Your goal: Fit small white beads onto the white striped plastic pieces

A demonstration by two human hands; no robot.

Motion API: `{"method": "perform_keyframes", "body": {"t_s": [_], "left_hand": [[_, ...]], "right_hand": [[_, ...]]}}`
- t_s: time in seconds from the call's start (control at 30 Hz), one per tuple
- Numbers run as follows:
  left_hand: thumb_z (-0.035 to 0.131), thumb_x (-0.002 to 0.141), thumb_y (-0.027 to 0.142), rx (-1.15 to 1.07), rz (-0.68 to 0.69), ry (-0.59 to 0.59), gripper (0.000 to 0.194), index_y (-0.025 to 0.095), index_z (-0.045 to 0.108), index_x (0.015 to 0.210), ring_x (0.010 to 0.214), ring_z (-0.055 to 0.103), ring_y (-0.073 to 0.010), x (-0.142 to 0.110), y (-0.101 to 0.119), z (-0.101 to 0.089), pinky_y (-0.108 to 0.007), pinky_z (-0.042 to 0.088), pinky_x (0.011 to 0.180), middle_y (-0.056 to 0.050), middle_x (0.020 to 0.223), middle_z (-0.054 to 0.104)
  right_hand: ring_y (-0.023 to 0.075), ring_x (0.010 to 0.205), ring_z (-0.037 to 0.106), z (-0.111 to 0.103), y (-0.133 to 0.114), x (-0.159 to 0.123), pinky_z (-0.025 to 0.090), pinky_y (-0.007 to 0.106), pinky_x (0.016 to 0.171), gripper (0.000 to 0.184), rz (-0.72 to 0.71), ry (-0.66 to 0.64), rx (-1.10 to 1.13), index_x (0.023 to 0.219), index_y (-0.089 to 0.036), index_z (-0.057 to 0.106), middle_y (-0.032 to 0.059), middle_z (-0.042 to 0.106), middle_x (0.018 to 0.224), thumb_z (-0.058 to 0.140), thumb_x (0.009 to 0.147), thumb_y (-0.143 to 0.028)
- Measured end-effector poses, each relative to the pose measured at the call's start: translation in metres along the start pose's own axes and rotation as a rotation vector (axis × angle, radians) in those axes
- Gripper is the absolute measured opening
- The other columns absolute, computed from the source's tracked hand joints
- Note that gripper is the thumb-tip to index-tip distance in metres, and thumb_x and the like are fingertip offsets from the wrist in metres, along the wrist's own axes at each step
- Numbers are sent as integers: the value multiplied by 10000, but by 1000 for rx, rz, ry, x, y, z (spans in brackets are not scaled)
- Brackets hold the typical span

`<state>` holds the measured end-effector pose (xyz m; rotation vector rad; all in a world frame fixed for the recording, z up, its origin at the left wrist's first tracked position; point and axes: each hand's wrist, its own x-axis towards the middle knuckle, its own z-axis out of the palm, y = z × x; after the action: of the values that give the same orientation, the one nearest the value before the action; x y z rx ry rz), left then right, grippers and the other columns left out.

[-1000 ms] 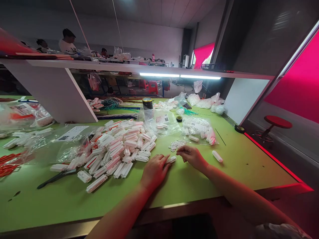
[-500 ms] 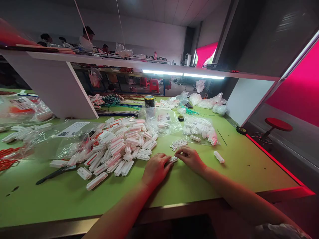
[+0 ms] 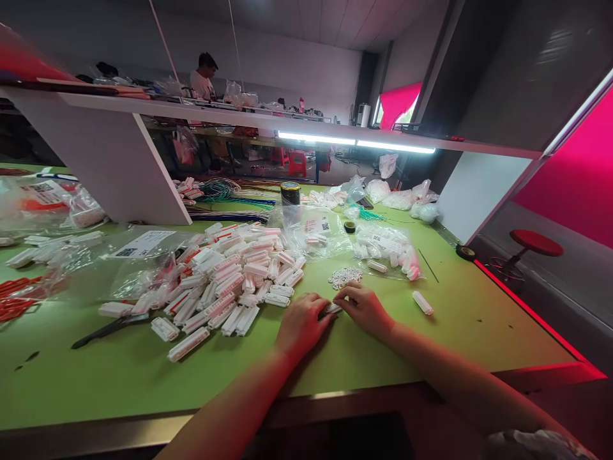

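Nearest the viewer, both forearms reach in from the bottom edge over the green tabletop (image 3: 364,358). The left hand (image 3: 301,322) lies knuckles up, its grip closed around one end of a small white connector (image 3: 330,309). The right hand (image 3: 364,308) meets it from 3 o'clock, fingertips pinched on the other end of the same piece, so the connector sits between the two hands, low over the tabletop, mostly hidden by fingers.

Just beyond the hands, at 12 o'clock, lies a little heap of tiny white clips (image 3: 345,277). At 3 o'clock from the right hand a single white housing (image 3: 423,302) lies apart on the bare green.

At 10 o'clock from the left hand spreads a large pile of white and red connectors (image 3: 234,281), some spilling from a clear bag with a label (image 3: 141,246). A dark tool (image 3: 112,329) lies at 9 o'clock, near the pile's front edge.

Farther off, at 12 to 1 o'clock, clear bags of white parts (image 3: 387,252) rest near a small roll of black tape (image 3: 349,227). Behind them stand a dark tin (image 3: 290,192) and coils of coloured wire (image 3: 218,190). A white shelf (image 3: 268,124) spans the far side, and a person (image 3: 204,73) stands beyond it.
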<state>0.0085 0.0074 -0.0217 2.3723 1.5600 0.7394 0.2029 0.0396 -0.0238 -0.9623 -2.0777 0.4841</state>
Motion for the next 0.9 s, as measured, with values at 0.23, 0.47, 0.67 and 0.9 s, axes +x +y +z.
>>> {"method": "perform_keyframes", "body": {"t_s": [0.23,0.47,0.67,0.9], "left_hand": [[703,915,340,4,1,5,154,207,752,976,916,645,-226,0,-1,1,-336,472,826,-47,952,723],[682,925,344,-21,-6,16,157,209,756,954,883,647,-220,-1,0,-1,-335,476,818,-48,917,718],[689,919,353,20,-31,22,175,198,760,959,889,655,-237,-3,3,-3,-343,480,815,-60,899,714],[736,850,531,-23,-46,11,347,194,735,935,819,656,-235,-4,-2,-6,-346,518,775,-45,825,692]], "right_hand": [[155,778,629,-3,-10,-1,446,251,720,184,-136,-113,-327,887,-204,718,44,677,876,573,967,-122],[193,800,613,-8,-21,-1,461,310,760,215,-236,-232,-514,901,-190,727,85,682,910,526,969,-152],[202,900,657,-9,-17,-6,522,326,836,241,-190,-224,-347,990,-198,754,103,701,1032,528,940,-128],[172,908,704,-12,12,1,570,308,821,308,-37,-88,111,1143,-218,729,73,741,1110,540,914,-139]]}}
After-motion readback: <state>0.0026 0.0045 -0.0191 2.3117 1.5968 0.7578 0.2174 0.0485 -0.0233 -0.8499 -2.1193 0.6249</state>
